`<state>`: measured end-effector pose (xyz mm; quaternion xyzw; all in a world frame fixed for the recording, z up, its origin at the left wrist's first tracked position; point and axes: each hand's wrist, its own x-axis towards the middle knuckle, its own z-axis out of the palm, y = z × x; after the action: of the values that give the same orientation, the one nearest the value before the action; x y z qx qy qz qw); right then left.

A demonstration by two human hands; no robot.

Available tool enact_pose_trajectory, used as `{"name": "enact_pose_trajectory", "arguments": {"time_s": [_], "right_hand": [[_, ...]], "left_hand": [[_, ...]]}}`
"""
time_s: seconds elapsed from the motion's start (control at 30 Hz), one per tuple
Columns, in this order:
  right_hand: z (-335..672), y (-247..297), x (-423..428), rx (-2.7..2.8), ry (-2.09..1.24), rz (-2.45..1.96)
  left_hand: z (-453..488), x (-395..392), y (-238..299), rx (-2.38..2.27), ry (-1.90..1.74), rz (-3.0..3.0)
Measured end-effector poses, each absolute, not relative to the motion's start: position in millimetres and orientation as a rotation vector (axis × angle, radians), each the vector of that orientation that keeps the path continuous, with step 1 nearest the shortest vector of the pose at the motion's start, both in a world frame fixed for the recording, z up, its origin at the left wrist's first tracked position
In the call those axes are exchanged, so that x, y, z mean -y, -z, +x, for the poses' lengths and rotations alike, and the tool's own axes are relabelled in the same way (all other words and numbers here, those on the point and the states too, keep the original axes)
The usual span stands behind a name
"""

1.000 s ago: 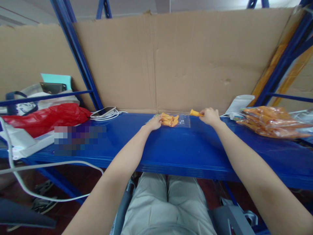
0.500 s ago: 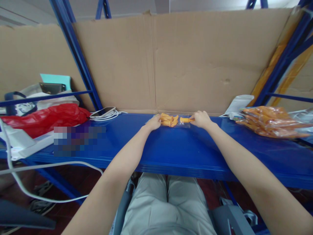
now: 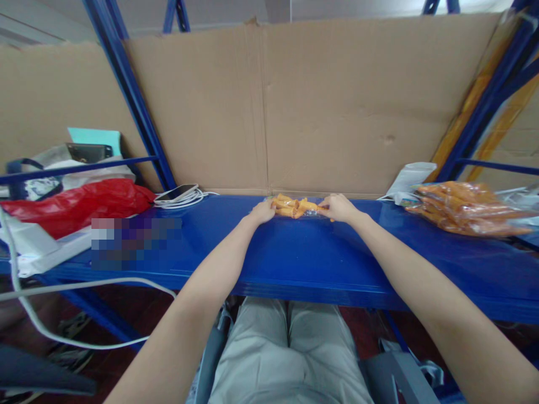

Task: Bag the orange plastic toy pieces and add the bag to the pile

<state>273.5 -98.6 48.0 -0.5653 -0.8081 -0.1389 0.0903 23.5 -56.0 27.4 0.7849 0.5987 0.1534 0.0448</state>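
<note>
A small clear plastic bag with several small orange pieces in it lies at the back of the blue shelf, against the cardboard wall. My left hand rests closed on the bag's left end. My right hand is at the bag's right end, fingers pinched on one orange piece that is at the bag's mouth, next to the others.
A large bag of orange pieces and a white pouch lie at the right. A phone on a white cable, a red bag and white papers sit at the left. Blue rack posts stand at both sides.
My right hand has carried the orange piece leftward from beside the bag to the bag's right end, among the other pieces. The left hand has stayed on the bag.
</note>
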Motion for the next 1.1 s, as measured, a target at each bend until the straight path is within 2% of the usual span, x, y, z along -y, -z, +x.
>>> {"name": "enact_pose_trajectory", "arguments": {"time_s": [0.33, 0.63, 0.93, 1.1], "right_hand": [[276, -48, 95, 2.393, 0.467, -1.610], [296, -34, 70, 2.182, -0.094, -1.446], [300, -33, 70, 2.077, -0.332, -1.315], [298, -33, 69, 2.073, -0.352, -1.279]], "left_hand": [[23, 53, -27, -1.635, -0.492, 2.457], [22, 52, -27, -1.527, -0.495, 2.492], [25, 62, -31, -1.576, -0.467, 2.451], [25, 58, -28, -1.525, -0.522, 2.449]]}}
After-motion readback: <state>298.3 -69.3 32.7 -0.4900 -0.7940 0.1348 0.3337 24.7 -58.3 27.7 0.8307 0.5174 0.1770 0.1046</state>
